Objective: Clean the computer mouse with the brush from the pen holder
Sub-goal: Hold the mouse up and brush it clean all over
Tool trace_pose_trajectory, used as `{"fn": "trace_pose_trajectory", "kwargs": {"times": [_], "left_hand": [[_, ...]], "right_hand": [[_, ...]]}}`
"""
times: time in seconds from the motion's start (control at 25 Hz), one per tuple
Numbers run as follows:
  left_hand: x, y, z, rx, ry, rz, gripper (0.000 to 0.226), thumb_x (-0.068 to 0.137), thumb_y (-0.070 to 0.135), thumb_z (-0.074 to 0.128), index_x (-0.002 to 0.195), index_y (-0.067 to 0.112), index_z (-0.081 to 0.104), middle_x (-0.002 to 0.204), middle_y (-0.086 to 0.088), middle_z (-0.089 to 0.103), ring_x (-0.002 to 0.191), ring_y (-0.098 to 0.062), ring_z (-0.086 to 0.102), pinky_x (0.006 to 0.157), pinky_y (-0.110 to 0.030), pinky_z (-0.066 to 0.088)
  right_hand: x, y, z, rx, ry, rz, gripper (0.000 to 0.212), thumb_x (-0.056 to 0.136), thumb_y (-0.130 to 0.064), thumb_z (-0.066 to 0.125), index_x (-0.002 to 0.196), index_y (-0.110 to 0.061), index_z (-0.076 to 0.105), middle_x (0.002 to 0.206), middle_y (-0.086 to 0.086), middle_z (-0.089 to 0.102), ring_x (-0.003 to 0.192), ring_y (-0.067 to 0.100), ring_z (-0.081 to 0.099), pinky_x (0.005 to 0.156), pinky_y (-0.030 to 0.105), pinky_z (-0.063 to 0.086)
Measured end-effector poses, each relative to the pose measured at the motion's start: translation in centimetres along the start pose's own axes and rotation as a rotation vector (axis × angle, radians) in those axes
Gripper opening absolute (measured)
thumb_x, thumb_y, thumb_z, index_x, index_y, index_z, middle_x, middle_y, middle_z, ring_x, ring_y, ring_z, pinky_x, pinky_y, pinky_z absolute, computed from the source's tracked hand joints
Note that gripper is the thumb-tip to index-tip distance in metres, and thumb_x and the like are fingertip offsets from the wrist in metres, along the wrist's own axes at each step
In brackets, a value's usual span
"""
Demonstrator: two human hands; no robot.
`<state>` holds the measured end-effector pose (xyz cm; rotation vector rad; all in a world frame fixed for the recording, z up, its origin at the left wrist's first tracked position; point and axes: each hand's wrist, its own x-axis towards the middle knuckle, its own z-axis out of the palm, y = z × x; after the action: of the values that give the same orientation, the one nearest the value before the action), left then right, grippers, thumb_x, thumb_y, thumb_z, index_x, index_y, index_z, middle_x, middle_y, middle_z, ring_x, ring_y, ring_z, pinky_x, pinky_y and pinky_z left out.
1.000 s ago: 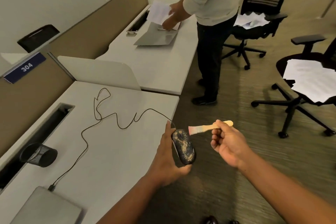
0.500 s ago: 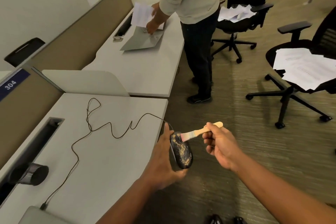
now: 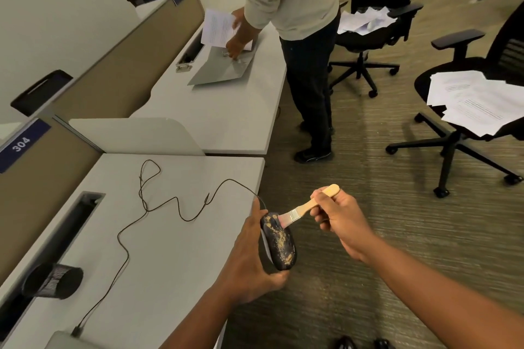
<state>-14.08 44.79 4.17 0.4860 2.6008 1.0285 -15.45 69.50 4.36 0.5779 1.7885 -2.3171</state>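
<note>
My left hand (image 3: pixel 249 261) grips a black computer mouse (image 3: pixel 279 241) speckled with tan dust, holding it on its side just off the desk's right edge. Its thin black cable (image 3: pixel 147 207) trails back in loops across the white desk (image 3: pixel 158 263). My right hand (image 3: pixel 337 215) pinches the wooden handle of a small brush (image 3: pixel 304 208). The pale bristles touch the top end of the mouse. A black mesh pen holder (image 3: pixel 54 280) lies tipped on its side at the desk's left.
Another person (image 3: pixel 300 37) stands at the neighbouring desk (image 3: pixel 226 110) handling papers over a grey folder (image 3: pixel 224 71). Two black office chairs (image 3: pixel 459 110) carry loose sheets on their seats. A grey laptop corner (image 3: pixel 68 341) shows at the bottom left. A cable slot (image 3: pixel 71 224) runs along the partition.
The brush bristles have come down from beside the mouse onto its top end. My view has shifted a little to the left and downward.
</note>
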Motion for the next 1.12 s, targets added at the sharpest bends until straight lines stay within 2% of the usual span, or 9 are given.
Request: {"fn": "trace_pose_trajectory", "kwargs": {"times": [0.12, 0.2, 0.36, 0.48, 0.56, 0.68, 0.76, 1.0, 1.12], "left_hand": [[0.0, -0.5, 0.0, 0.007, -0.007, 0.005, 0.154, 0.057, 0.063, 0.096, 0.161, 0.056, -0.018, 0.153, 0.048, 0.024, 0.144, 0.019, 0.028, 0.108, -0.014, 0.037], [0.0, -0.5, 0.1, 0.014, -0.011, 0.008, 0.154, 0.057, 0.063, 0.096, 0.160, 0.057, -0.018, 0.153, 0.050, 0.020, 0.144, 0.022, 0.025, 0.107, -0.011, 0.035], [-0.2, -0.2, 0.5, -0.012, -0.030, -0.004, 0.152, 0.057, 0.062, 0.096, 0.160, 0.058, -0.016, 0.161, 0.040, 0.019, 0.151, 0.008, 0.029, 0.118, -0.030, 0.042], [0.0, 0.0, 0.8, -0.018, -0.049, -0.013, 0.153, 0.058, 0.058, 0.097, 0.160, 0.057, -0.016, 0.158, 0.050, 0.007, 0.151, 0.008, 0.028, 0.120, -0.034, 0.041], [0.1, 0.0, 0.9, -0.025, -0.059, -0.015, 0.155, 0.058, 0.054, 0.099, 0.160, 0.057, -0.018, 0.156, 0.055, 0.004, 0.147, 0.016, 0.025, 0.118, -0.027, 0.039], [0.2, -0.1, 1.2, -0.024, -0.069, -0.013, 0.155, 0.060, 0.052, 0.098, 0.162, 0.053, -0.018, 0.156, 0.055, 0.001, 0.146, 0.024, 0.019, 0.108, -0.007, 0.033], [0.1, 0.0, 1.4, -0.019, -0.070, -0.008, 0.153, 0.061, 0.051, 0.098, 0.163, 0.052, -0.017, 0.158, 0.054, -0.001, 0.143, 0.029, 0.014, 0.103, -0.004, 0.033], [-0.4, 0.9, 0.9, -0.025, -0.088, -0.020, 0.156, 0.060, 0.050, 0.098, 0.157, 0.060, -0.023, 0.167, 0.040, 0.006, 0.155, 0.005, 0.022, 0.118, -0.032, 0.042], [-0.7, 1.0, 0.5, -0.016, -0.100, -0.037, 0.157, 0.059, 0.052, 0.098, 0.158, 0.059, -0.023, 0.164, 0.046, 0.005, 0.151, 0.013, 0.023, 0.119, -0.042, 0.045]], "right_hand": [[0.2, 0.3, 0.1, -0.060, 0.002, -0.055, 0.020, 0.105, -0.031, 0.059, 0.107, -0.014, 0.070, 0.071, -0.002, 0.072, 0.063, 0.007, 0.061, 0.057, 0.023, 0.050], [0.4, 0.5, 0.0, -0.083, 0.002, -0.073, 0.018, 0.105, -0.031, 0.060, 0.105, -0.016, 0.070, 0.071, -0.003, 0.072, 0.062, 0.006, 0.062, 0.057, 0.022, 0.050], [0.6, 0.8, -0.5, -0.173, 0.008, -0.130, 0.015, 0.105, -0.030, 0.060, 0.101, -0.019, 0.070, 0.071, -0.004, 0.071, 0.062, 0.004, 0.061, 0.057, 0.020, 0.049], [0.5, 0.8, -0.9, -0.137, 0.047, -0.159, 0.015, 0.104, -0.032, 0.060, 0.103, -0.021, 0.070, 0.076, -0.002, 0.072, 0.064, 0.005, 0.062, 0.058, 0.020, 0.050], [0.4, 0.5, -1.0, -0.008, 0.040, -0.126, 0.018, 0.105, -0.032, 0.060, 0.107, -0.018, 0.070, 0.079, 0.001, 0.074, 0.065, 0.008, 0.064, 0.057, 0.022, 0.051], [0.3, -0.2, -1.1, 0.178, -0.031, 0.001, 0.020, 0.107, -0.030, 0.056, 0.111, -0.016, 0.070, 0.082, 0.007, 0.076, 0.066, 0.012, 0.067, 0.058, 0.025, 0.051], [0.2, -0.5, -1.2, 0.215, -0.081, 0.063, 0.022, 0.108, -0.029, 0.054, 0.112, -0.015, 0.070, 0.084, 0.008, 0.076, 0.067, 0.014, 0.067, 0.058, 0.026, 0.050], [0.1, -0.5, -2.0, 0.126, -0.215, 0.106, 0.021, 0.105, -0.030, 0.058, 0.111, -0.015, 0.071, 0.086, 0.007, 0.077, 0.071, 0.013, 0.068, 0.060, 0.024, 0.050], [0.3, -0.4, -2.1, 0.088, -0.240, 0.094, 0.021, 0.102, -0.031, 0.060, 0.110, -0.015, 0.071, 0.085, 0.006, 0.077, 0.072, 0.013, 0.069, 0.059, 0.023, 0.050]]}}
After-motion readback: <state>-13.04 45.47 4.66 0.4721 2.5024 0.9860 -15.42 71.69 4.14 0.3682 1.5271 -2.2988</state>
